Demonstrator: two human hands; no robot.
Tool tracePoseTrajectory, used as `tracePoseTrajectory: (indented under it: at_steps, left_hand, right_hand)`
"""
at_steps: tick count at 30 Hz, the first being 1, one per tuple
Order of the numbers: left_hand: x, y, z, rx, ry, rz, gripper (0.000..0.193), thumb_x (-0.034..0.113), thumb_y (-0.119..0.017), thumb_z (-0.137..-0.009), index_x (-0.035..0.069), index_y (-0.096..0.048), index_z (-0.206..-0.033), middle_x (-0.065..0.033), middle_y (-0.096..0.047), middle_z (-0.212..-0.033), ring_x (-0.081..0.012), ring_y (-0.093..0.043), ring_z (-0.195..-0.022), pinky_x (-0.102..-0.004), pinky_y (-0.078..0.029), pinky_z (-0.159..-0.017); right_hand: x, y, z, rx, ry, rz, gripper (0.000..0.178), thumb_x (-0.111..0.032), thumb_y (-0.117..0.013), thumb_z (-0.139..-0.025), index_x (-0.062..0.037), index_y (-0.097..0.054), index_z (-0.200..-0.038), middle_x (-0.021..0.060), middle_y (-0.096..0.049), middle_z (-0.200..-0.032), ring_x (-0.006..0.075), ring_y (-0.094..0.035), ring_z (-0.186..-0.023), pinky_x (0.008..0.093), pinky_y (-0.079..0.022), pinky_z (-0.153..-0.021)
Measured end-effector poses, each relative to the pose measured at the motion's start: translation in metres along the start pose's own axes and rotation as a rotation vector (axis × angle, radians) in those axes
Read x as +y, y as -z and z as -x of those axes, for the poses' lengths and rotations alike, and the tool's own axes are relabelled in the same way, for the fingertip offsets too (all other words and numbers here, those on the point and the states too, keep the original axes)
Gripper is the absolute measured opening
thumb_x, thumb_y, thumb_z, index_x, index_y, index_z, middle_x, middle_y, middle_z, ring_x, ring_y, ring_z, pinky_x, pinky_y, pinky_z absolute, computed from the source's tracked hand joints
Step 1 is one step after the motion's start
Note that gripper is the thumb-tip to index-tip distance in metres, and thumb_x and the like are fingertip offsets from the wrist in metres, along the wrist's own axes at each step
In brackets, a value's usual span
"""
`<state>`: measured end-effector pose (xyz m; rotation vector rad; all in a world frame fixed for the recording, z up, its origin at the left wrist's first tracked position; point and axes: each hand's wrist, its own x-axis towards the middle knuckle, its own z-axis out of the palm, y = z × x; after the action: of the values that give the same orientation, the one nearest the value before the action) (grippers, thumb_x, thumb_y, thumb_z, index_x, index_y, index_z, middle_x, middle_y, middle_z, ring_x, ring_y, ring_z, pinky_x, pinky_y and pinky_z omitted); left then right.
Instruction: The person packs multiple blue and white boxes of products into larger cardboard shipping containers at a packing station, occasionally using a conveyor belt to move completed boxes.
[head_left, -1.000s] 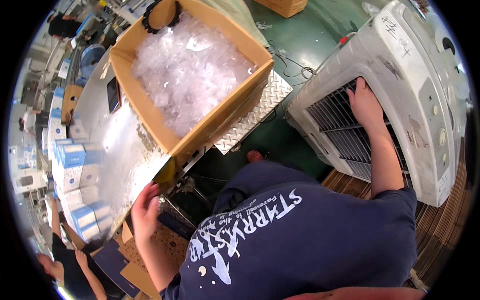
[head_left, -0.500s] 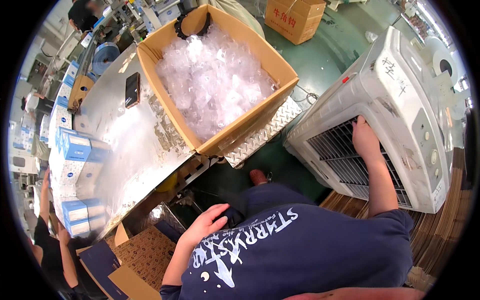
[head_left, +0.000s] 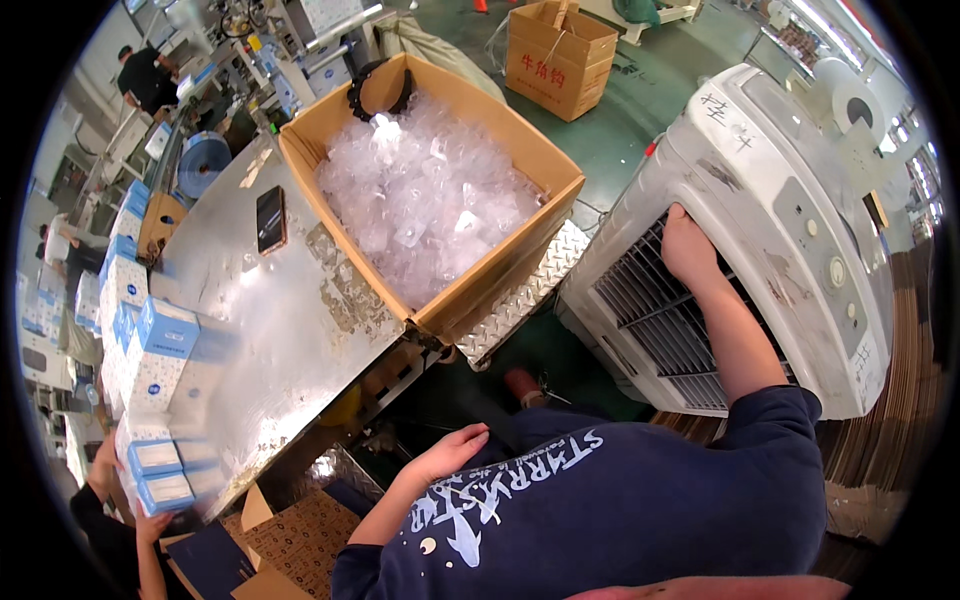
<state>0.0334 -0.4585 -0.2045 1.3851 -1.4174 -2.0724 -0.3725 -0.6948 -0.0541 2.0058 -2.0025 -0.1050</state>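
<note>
My right hand [head_left: 692,250] reaches to the white air cooler [head_left: 770,210] on the right. Its fingers hook over the upper edge of the dark slatted grille [head_left: 665,310], and the fingertips are partly hidden there. My left hand [head_left: 452,453] hangs in front of my dark blue shirt, palm inward, with its fingers stretched loosely and nothing seen in it. Ahead, an open cardboard box [head_left: 500,255] holds a heap of clear plastic pieces [head_left: 430,200]. A black toothed ring [head_left: 357,95] sits over the box's far rim.
A worn metal table [head_left: 260,330] bears a phone [head_left: 271,220] and blue-and-white cartons [head_left: 160,340]. At far left, a co-worker's hands [head_left: 150,525] are by the cartons. Flattened cardboard [head_left: 900,330] is stacked behind the cooler; another box [head_left: 560,60] stands on the green floor.
The whole view has shifted slightly. My right hand stays at the grille's upper edge. My left hand has turned, its fingers closer together. The co-worker's hands have moved toward the near cartons.
</note>
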Motion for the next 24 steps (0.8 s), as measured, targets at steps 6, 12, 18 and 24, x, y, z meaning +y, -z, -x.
tracePoseTrajectory:
  at_steps: [6,12,18,24]
  left_hand:
    - [-0.012,-0.003,0.012,0.061,-0.050,0.085,0.047,0.028,-0.052,-0.097,-0.001,-0.046,-0.133,-0.0097,-0.055,-0.129,-0.0157,-0.048,-0.120,-0.0253,-0.034,-0.102]
    - [-0.041,-0.006,0.047,0.072,-0.208,0.390,0.043,0.022,-0.046,-0.099,0.001,-0.042,-0.136,-0.0078,-0.052,-0.132,-0.0147,-0.045,-0.123,-0.0258,-0.033,-0.104]
    - [-0.106,-0.004,0.060,0.122,-0.041,0.339,0.041,0.024,-0.049,-0.098,0.001,-0.046,-0.133,-0.0056,-0.054,-0.128,-0.0130,-0.048,-0.119,-0.0251,-0.034,-0.102]
    - [-0.088,-0.001,0.132,0.408,-0.225,0.106,0.044,0.021,-0.057,-0.094,0.004,-0.045,-0.133,-0.0113,-0.055,-0.126,-0.0193,-0.054,-0.114,-0.0305,-0.043,-0.097]
  right_hand:
    - [-0.012,-0.029,0.014,0.270,-0.134,-0.010,0.031,-0.011,-0.045,-0.086,-0.0016,-0.045,-0.116,0.0143,-0.053,-0.113,0.0302,-0.053,-0.109,0.0406,-0.047,-0.087]
    - [-0.018,-0.029,0.013,0.200,-0.192,0.068,0.037,-0.012,-0.048,-0.084,-0.0031,-0.042,-0.120,0.0118,-0.049,-0.115,0.0275,-0.049,-0.113,0.0432,-0.044,-0.089]
    - [-0.017,-0.016,0.018,0.193,-0.180,0.008,0.034,-0.012,-0.049,-0.083,-0.0019,-0.043,-0.115,0.0140,-0.052,-0.112,0.0313,-0.052,-0.109,0.0456,-0.045,-0.087]
    - [-0.078,0.068,0.046,-0.075,-0.009,-0.051,0.036,-0.024,-0.064,-0.076,-0.0014,-0.062,-0.103,0.0173,-0.064,-0.099,0.0328,-0.060,-0.099,0.0445,-0.048,-0.083]
